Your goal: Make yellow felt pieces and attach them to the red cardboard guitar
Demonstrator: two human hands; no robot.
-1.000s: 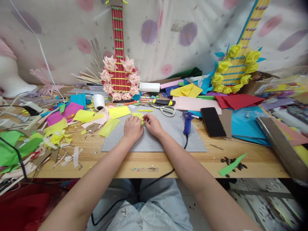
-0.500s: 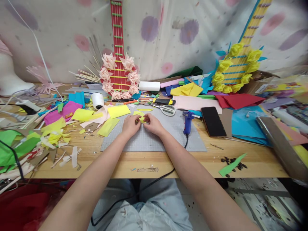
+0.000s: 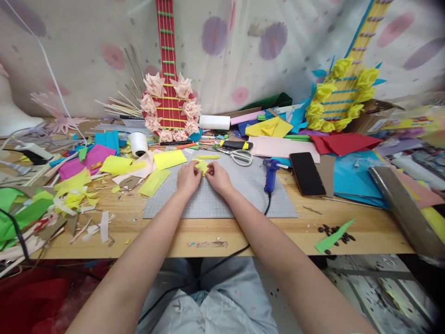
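Observation:
Between my fingertips is a small piece of yellow paper (image 3: 201, 166), low over the grey cutting mat (image 3: 222, 204). My left hand (image 3: 189, 178) pinches its left side and my right hand (image 3: 218, 178) pinches its right side, with the fingers partly covering it. Just beyond lies a thin yellow strip (image 3: 208, 157). Scissors (image 3: 241, 157) rest on the mat's far edge, and a blue glue gun (image 3: 270, 176) lies to the right with its cord running toward me. Yellow paper sheets (image 3: 170, 159) sit left of my hands.
A red paper guitar with pink flowers (image 3: 170, 106) and a yellow one with yellow flowers (image 3: 342, 97) lean at the back. A phone (image 3: 308, 174) lies right of the mat. Paper scraps (image 3: 76, 185) crowd the left; dark seeds (image 3: 344, 236) lie front right.
My fingers have shifted slightly on the yellow paper, and more of it shows between my hands. The whole view has drifted a little; the surrounding things lie as before.

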